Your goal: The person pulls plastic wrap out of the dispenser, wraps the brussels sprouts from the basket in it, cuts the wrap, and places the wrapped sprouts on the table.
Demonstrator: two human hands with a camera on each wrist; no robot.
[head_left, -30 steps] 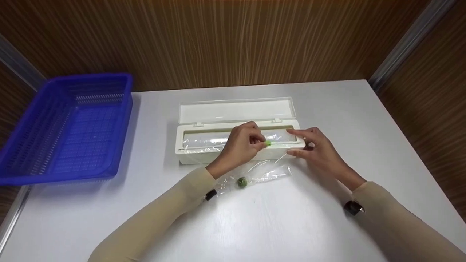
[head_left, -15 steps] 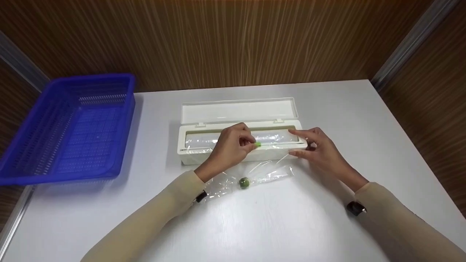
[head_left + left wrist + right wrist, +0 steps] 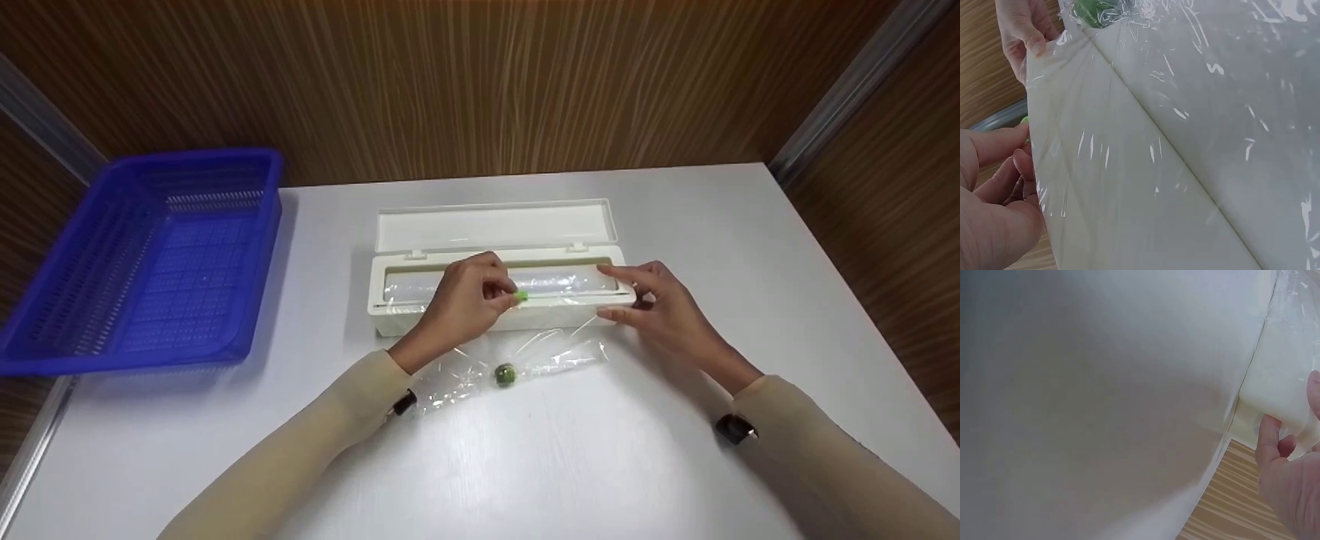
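On the white table I have the long white plastic box centred, its clear film spread toward 6 o'clock. The right hand grips its 3 o'clock end. A round green ball sits amid the film. The small bright-green slider, pinched in the left hand, has slid along the box's lip toward 9 o'clock; I judge the film partly cut.

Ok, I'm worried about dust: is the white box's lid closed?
No, the lid is folded back behind the box, leaving the film roll exposed.
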